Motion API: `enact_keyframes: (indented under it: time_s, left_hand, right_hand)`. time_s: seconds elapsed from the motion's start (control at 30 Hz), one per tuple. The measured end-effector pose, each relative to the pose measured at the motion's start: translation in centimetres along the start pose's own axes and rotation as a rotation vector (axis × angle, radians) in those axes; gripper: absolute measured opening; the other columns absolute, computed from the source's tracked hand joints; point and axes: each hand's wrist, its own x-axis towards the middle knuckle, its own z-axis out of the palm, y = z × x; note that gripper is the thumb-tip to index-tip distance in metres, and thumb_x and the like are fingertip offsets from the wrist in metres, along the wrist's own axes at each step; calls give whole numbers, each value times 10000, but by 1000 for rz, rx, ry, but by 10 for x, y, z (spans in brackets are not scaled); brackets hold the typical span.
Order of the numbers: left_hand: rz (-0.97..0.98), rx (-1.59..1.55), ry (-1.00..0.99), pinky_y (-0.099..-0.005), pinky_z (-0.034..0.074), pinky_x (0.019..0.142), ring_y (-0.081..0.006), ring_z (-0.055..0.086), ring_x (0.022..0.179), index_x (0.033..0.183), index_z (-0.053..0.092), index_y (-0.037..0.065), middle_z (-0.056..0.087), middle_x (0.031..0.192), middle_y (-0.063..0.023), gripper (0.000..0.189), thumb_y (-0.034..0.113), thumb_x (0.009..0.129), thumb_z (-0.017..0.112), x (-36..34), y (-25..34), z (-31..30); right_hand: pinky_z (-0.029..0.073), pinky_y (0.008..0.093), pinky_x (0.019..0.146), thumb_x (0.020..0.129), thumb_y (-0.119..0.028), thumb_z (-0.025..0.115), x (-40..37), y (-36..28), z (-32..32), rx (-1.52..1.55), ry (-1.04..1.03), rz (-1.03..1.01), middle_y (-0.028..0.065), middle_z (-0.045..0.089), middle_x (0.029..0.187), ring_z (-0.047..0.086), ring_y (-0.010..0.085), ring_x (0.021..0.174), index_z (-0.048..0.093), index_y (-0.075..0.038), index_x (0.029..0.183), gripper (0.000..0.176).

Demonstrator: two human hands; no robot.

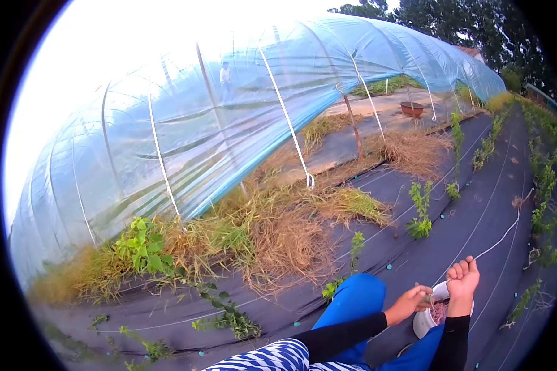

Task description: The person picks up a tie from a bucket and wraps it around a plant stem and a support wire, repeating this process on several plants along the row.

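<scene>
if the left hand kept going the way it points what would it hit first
Most likely the cup: the left hand points at its rim and the fingertips look almost there, though depth is unclear.

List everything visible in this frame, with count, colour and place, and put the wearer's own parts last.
tunnel greenhouse: one, clear plastic with white straps, left and centre
ground sheet: one, black, centre to right
dry grass: patches, straw-coloured, along the tunnel's foot
green plants: several, in rows on the sheet
white cord: one, lying across the sheet, right
basin: one, reddish-brown, far by the tunnel
distant person: one, light top, seen through the plastic
trees: dark green, top right
white container: one, pinkish contents, beside the knee
blue trousers: bottom centre
left hand: black sleeve, at the container's rim
right hand: black sleeve, fisted above the container
</scene>
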Motion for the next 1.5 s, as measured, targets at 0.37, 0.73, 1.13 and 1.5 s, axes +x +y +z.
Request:
enact_keyframes:
  time_s: [0.37, 0.73, 1.13, 1.5]
  left_hand:
    - [673, 1127, 441, -372, 447, 830, -308, 561, 912, 1015, 579, 50, 591, 1010, -121, 188, 74, 836, 528, 11, 79, -84]
    - [413, 291, 317, -331, 428, 911, -231, 561, 1043, 1324, 340, 0, 562, 1170, -149, 470, 330, 989, 323, 50, 110, -40]
    - [435, -88, 206, -199, 361, 490, -60, 391, 539, 1075, 457, 71, 448, 693, 5, 244, 281, 987, 367, 60, 94, -8]
    - [454, -248, 237, -172, 244, 416, -32, 292, 493, 1057, 460, 118, 370, 636, 38, 187, 275, 982, 390, 57, 145, -17]
  right_hand:
    - [191, 225, 372, 969, -286, 367, 7, -7, -43, 19, -47, 64, -57, 240, 497, 198, 73, 394, 476, -137, 788, 259]
    - [204, 206, 344, 938, -296, 429, -11, 87, -57, -993, -236, 8, -58, 312, 507, 267, 43, 388, 487, -94, 763, 273]
    - [254, 239, 370, 936, -253, 404, -21, 97, -74, -1098, -231, -22, -25, 347, 487, 332, 73, 400, 481, -68, 741, 280]
    - [403, 308, 526, 895, -169, 429, -35, 97, -70, -1523, -546, -482, 85, 525, 599, 500, 152, 538, 562, -2, 796, 235]
